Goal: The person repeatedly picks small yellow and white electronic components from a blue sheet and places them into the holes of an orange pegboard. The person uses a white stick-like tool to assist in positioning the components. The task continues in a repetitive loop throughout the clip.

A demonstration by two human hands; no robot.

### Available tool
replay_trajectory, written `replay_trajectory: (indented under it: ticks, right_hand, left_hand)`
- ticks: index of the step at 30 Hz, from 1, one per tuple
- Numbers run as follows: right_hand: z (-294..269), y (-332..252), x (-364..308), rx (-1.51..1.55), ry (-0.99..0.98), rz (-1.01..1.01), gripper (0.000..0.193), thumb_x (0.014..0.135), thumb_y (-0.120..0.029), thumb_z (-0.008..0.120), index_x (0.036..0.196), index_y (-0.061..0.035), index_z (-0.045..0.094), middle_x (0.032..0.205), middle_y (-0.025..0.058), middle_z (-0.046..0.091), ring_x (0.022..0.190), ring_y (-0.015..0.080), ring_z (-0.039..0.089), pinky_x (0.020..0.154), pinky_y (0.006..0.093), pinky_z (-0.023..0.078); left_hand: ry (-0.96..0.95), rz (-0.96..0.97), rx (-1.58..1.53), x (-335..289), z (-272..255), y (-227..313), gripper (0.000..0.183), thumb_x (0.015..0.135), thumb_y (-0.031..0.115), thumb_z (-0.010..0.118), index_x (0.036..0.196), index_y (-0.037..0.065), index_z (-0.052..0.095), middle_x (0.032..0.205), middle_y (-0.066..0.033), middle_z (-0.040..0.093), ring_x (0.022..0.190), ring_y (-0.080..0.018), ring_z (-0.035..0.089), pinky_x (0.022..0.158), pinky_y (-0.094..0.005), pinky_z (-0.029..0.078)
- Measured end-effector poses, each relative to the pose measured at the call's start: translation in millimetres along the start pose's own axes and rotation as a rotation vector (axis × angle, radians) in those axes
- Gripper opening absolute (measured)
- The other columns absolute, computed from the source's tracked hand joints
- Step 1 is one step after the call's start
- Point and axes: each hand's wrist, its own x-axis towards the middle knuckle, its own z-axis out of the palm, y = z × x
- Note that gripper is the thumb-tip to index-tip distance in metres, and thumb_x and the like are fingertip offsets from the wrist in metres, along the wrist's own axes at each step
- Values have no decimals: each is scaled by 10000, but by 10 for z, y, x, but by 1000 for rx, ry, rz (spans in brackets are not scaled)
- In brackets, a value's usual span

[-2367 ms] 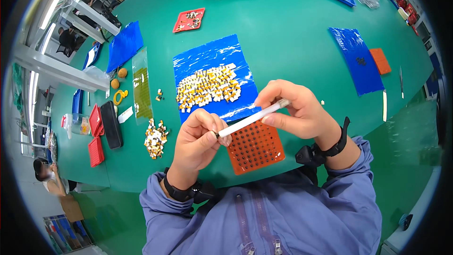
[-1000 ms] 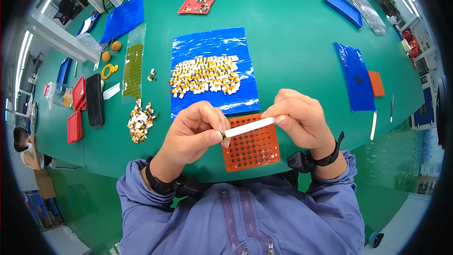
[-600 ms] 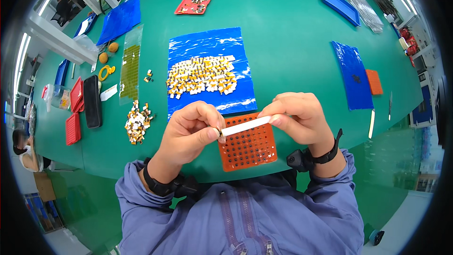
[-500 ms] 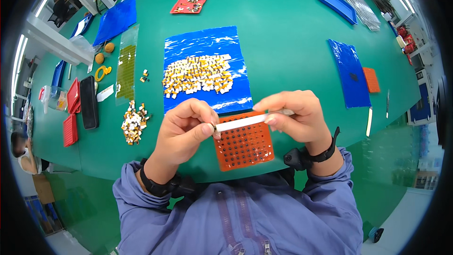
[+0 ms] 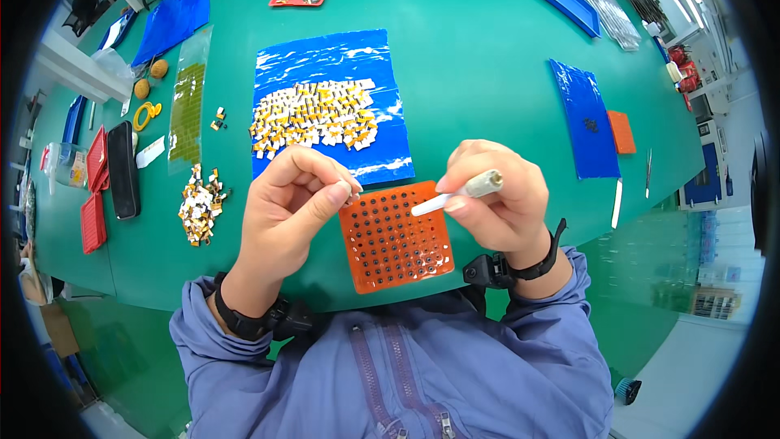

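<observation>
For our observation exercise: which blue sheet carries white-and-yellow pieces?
The middle blue sheet, just beyond the left hand; the right sheet bears a small dark cluster, the left sheet neither.

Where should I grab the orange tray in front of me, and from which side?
I'd take the orange tray by its left and right rims, coming in from both sides and keeping it level: it lies flat, with rows of black pieces across its middle and the rims free of them.

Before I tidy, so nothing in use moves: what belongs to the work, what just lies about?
Apparently in use:
white pen-shaped tool, right hand
tiny indistinct piece, left hand
orange square tray
blue sheet of yellow-white pieces

Probably lying about:
long black case
blue rectangular tray
</observation>
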Motion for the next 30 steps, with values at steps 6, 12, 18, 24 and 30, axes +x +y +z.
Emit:
replay_trajectory:
  ticks: [6, 12, 18, 24, 30]
  right_hand:
    - [37, 38, 28, -46, -110, -11, 153, 693, -54, 687, 737, -35, 541, 664, 26, 560, 477, 103, 455, 417, 221, 358]
    - [45, 34, 11, -6, -19, -14, 186, 662, -34, 712, 743, -36, 545, 639, 20, 553, 470, 103, 455, 412, 224, 351]
    - [-56, 27, -66, 317, 210, 231, 91, 738, 35, 621, 767, 16, 537, 744, 69, 569, 637, 91, 497, 573, 209, 396]
    - [-79, -3, -72, 388, 168, 258, 48, 772, 32, 582, 778, 19, 536, 756, 56, 561, 654, 81, 496, 583, 203, 398]
    - [-104, 10, -73, 407, 188, 364, 52, 783, 18, 577, 762, 7, 530, 745, 36, 549, 666, 63, 490, 588, 196, 394]
  left_hand:
    - [13, -6, 10, -8, -5, -4, 57, 817, -11, 538, 854, 13, 502, 837, -55, 563, 777, -92, 544, 704, -216, 436]
    - [145, 111, 320, 45, -164, 260, 77, 798, -31, 559, 870, -10, 541, 819, -44, 583, 749, -86, 544, 677, -195, 422]
    - [282, -154, 1371, -160, -781, 599, 97, 734, 43, 609, 800, -25, 589, 710, -82, 602, 656, -158, 580, 606, -265, 446]
    - [-8, -59, 1697, -74, -879, 485, 135, 681, 116, 657, 764, 18, 614, 763, -112, 593, 750, -274, 568, 676, -346, 440]
    - [-76, 30, 1615, 217, -826, 149, 185, 684, 142, 676, 803, 57, 562, 825, -107, 505, 830, -284, 491, 751, -364, 398]
